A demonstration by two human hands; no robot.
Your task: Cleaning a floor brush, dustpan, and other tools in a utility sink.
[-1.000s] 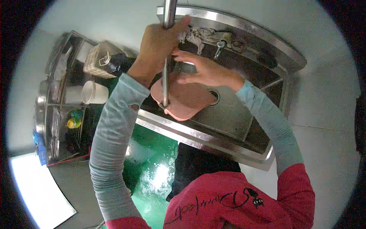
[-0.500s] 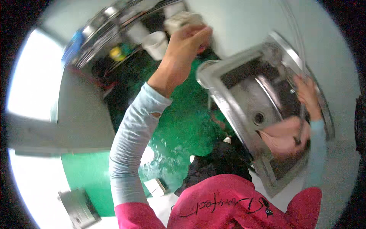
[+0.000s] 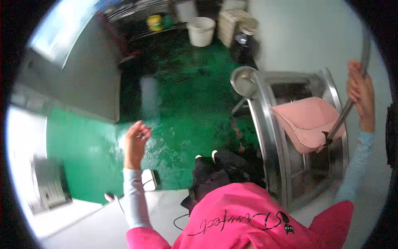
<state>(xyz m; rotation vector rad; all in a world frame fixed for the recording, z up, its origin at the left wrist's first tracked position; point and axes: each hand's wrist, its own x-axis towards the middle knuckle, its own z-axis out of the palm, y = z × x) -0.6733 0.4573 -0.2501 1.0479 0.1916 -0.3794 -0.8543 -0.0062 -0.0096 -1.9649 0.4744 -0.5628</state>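
Observation:
My right hand (image 3: 361,89) is closed round a long-handled tool, a grey pole (image 3: 345,114) with a wide, flat pink head (image 3: 309,122). I cannot make out whether the head is a dustpan or a mop. It lies tilted over the steel sink (image 3: 284,166), hiding much of the basin, and the pole rises past my hand along the wall. Over the wet green floor (image 3: 178,95) my left hand (image 3: 137,139) hangs at my left side, its fingers loosely bent, slightly blurred, with nothing visible in them.
A round, long-handled metal ladle (image 3: 244,81) rests at the sink's far left corner. Farther back are a white bucket (image 3: 201,32), a dark bottle (image 3: 241,45) and a shelf with a yellow tub (image 3: 154,23). A grey partition (image 3: 89,79) stands left; a white slipper (image 3: 149,179) lies near my feet.
My left hand has come down and back from the raised position ahead. My right hand now grips the pole higher up, and the pink head has risen out of the basin. The view has turned left.

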